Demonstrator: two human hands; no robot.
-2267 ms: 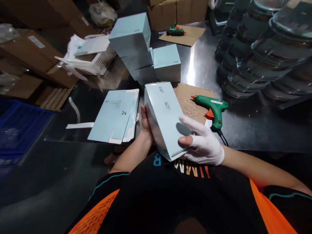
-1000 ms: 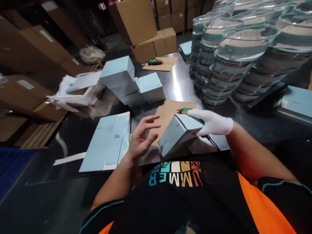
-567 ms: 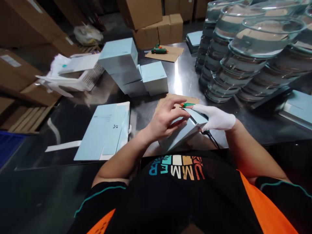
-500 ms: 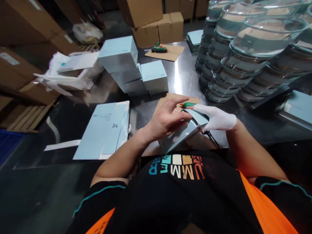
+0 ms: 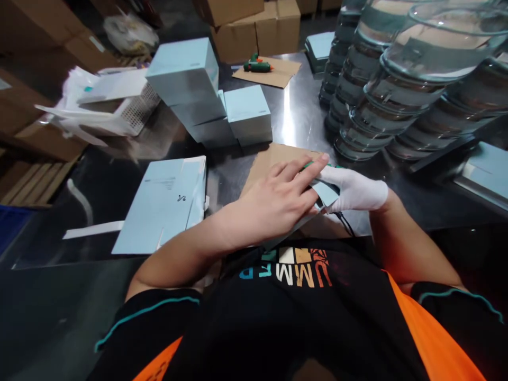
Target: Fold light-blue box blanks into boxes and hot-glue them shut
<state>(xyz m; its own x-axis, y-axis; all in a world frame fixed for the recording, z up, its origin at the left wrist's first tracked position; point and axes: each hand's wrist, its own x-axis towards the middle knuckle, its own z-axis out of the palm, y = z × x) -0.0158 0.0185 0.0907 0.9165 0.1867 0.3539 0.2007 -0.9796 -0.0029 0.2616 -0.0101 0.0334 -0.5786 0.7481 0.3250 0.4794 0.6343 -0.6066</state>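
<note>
Head view, left hand [image 5: 278,203] flat on blue box [image 5: 326,193], gloved right hand [image 5: 353,189] gripping

steel table [image 5: 296,114], reflective. stack of flat blue carton blanks [image 5: 162,203] at 9 o'clock of centre. assembled blue boxes [image 5: 210,98] piled at 11 o'clock, one perched on top. white mesh basket [image 5: 133,108] with white sheets further toward 10 o'clock. brown cardboard sheet [image 5: 264,161] just above centre. second cardboard sheet [image 5: 273,74] at 12 o'clock carrying a green glue gun [image 5: 257,65]. stacked glass bowls [image 5: 400,74] in leaning columns at 1–2 o'clock. brown shipping cartons [image 5: 254,26] beyond the table's far edge.
</note>
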